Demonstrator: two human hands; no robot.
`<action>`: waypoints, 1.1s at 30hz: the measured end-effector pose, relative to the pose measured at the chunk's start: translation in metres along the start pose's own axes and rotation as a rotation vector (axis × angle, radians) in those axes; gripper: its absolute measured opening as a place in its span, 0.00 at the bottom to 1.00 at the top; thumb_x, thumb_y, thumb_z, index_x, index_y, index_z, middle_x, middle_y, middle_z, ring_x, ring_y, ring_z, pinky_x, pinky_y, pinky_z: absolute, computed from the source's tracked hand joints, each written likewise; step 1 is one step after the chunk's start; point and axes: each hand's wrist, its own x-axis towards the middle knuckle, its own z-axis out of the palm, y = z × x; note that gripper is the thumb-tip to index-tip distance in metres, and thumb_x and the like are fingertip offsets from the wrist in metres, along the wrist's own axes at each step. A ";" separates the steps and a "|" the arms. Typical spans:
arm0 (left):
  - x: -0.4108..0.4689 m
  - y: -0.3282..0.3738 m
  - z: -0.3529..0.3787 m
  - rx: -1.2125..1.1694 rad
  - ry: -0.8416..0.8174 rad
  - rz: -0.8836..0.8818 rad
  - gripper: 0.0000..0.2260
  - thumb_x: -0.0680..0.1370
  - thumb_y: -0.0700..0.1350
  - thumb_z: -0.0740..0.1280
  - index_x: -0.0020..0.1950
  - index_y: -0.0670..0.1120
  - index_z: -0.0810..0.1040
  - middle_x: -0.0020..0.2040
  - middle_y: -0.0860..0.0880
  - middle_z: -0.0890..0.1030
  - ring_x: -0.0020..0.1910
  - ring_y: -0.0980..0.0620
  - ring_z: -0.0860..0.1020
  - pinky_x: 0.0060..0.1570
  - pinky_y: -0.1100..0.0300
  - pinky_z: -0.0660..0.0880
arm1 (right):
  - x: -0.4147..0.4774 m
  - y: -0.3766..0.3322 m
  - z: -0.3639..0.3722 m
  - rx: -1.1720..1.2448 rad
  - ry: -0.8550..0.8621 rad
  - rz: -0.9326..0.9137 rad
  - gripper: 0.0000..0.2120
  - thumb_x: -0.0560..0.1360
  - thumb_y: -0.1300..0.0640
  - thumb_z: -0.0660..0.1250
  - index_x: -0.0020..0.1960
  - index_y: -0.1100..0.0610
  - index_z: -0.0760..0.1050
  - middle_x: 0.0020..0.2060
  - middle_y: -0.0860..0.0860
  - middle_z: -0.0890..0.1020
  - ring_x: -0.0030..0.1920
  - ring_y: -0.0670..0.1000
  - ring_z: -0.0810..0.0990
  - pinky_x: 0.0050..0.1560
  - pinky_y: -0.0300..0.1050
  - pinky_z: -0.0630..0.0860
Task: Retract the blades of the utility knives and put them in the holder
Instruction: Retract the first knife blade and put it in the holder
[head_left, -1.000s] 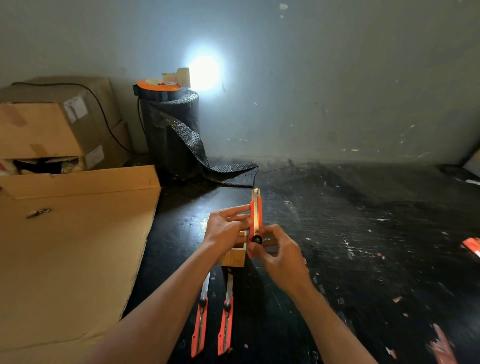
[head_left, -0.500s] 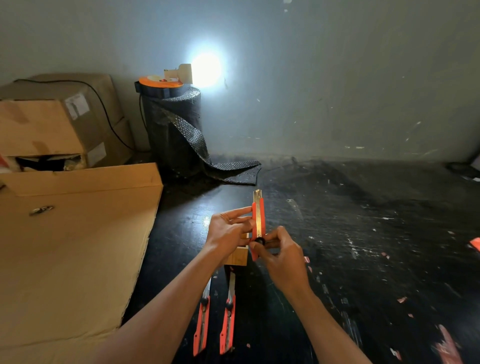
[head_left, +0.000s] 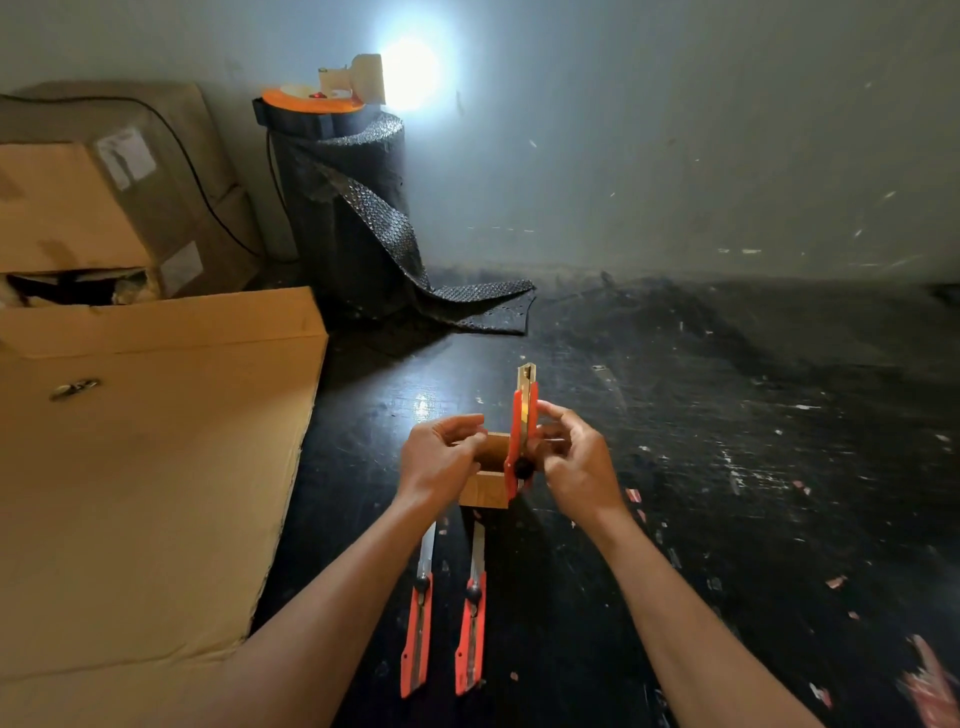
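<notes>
My right hand (head_left: 574, 462) grips an orange utility knife (head_left: 522, 426) upright, its tip pointing up and its black slider knob near the bottom, just over the right edge of the small wooden holder (head_left: 485, 475). My left hand (head_left: 441, 457) is beside the holder's left side with its fingers curled and off the knife; whether it touches the holder I cannot tell. Two more orange utility knives (head_left: 418, 618) (head_left: 471, 621) lie side by side on the black table in front of the holder, with their blades extended toward it.
A large flat cardboard sheet (head_left: 140, 467) covers the table's left side, with cardboard boxes (head_left: 104, 197) behind it. A black bubble-wrap roll (head_left: 348, 218) stands at the back by the wall, under a bright light. Red scraps (head_left: 930, 686) litter the dark table (head_left: 727, 467) at right.
My left hand has let go of the knife and dropped to the holder's left side. My right hand alone now holds the knife, shifted slightly right over the holder.
</notes>
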 end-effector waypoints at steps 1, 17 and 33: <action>0.006 -0.007 -0.002 0.116 0.019 0.030 0.16 0.77 0.41 0.75 0.65 0.44 0.82 0.61 0.42 0.86 0.58 0.45 0.85 0.56 0.48 0.84 | 0.009 0.003 0.001 -0.010 -0.009 0.023 0.19 0.80 0.69 0.64 0.69 0.58 0.74 0.55 0.55 0.82 0.53 0.49 0.83 0.41 0.30 0.81; 0.064 -0.085 0.023 0.422 -0.155 0.007 0.19 0.74 0.46 0.79 0.62 0.55 0.79 0.49 0.59 0.84 0.50 0.58 0.81 0.46 0.75 0.71 | 0.114 0.078 0.049 -0.341 -0.045 0.174 0.03 0.77 0.58 0.71 0.47 0.50 0.80 0.42 0.46 0.84 0.45 0.49 0.84 0.46 0.48 0.81; 0.065 -0.090 0.025 0.388 -0.143 -0.005 0.20 0.76 0.48 0.76 0.67 0.53 0.78 0.54 0.52 0.87 0.56 0.53 0.82 0.59 0.56 0.79 | 0.113 0.080 0.039 -0.529 -0.051 0.166 0.10 0.78 0.60 0.70 0.59 0.56 0.83 0.53 0.53 0.87 0.55 0.53 0.84 0.55 0.48 0.81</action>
